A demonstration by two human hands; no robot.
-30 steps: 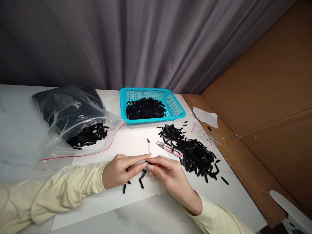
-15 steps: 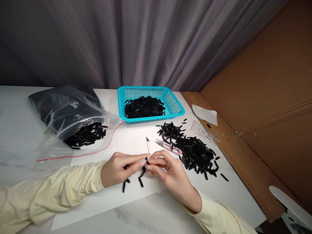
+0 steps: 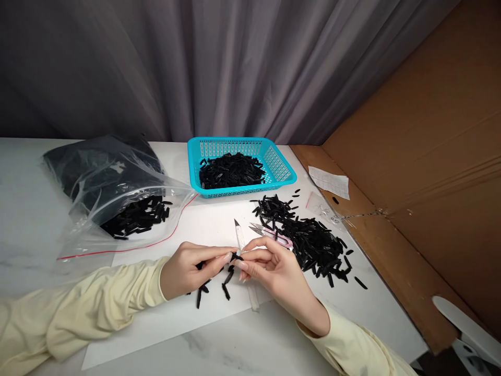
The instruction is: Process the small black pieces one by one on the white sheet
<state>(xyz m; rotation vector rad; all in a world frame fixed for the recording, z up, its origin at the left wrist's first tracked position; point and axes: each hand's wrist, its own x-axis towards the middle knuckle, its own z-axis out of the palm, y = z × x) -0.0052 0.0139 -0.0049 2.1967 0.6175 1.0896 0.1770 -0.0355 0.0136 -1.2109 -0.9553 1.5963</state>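
Between my two hands is a small narrow black piece, pointed at the end. My left hand pinches its left end between thumb and forefinger. The fingertips of my right hand close on its right end. Under the hands a craft knife lies on a white sheet of paper, its blade pointing away from me and its middle hidden. Several more black pieces lie on the paper below my fingers. Pink-handled thread snips rest just beyond my right hand, partly under a pile of black pieces.
A turquoise basket at the back holds a heap of black pieces. An open clear zip bag of them spreads at the left. At the right are a small clear bag, a paper slip and a cardboard wall.
My right hand has shifted slightly right and drawn a little away from the left. More of the black piece now shows between my fingertips. The left hand stays nearly in place.
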